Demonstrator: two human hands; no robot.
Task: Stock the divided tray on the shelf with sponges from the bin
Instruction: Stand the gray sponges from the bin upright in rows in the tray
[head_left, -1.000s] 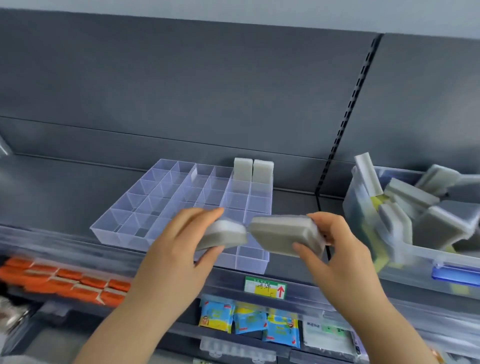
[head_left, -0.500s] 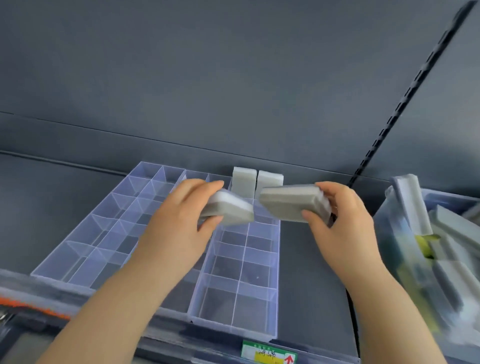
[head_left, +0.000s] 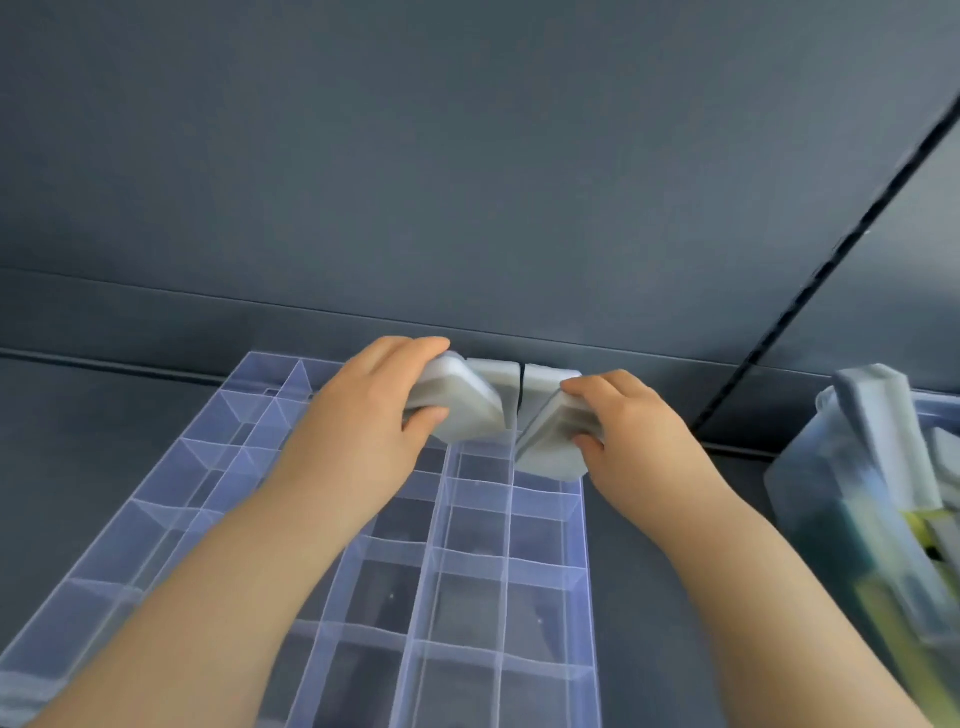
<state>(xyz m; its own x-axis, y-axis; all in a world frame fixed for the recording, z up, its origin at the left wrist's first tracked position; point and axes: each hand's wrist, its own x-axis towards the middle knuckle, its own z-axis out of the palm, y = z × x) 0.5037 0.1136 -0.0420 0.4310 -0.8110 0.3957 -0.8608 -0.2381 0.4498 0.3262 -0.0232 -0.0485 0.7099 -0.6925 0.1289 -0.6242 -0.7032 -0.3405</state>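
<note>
The clear divided tray (head_left: 171, 478) lies on the grey shelf (head_left: 104, 405). Over its far cells, the left hand (head_left: 358, 426) has its fingers clamped on the left sponge (head_left: 460, 402), just in front of 2 upright sponges (head_left: 491, 376) in the back row. The right sponge (head_left: 548, 441), tilted, is gripped by the right hand (head_left: 639, 423). The bin (head_left: 810, 499) stands far right.

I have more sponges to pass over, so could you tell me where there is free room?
Free: near compartments of the tray between the forearms, its left columns, and the shelf strip between tray and bin. Crowded: the far right corner, where two standing sponges face the left hand and right hand, each holding a sponge.
</note>
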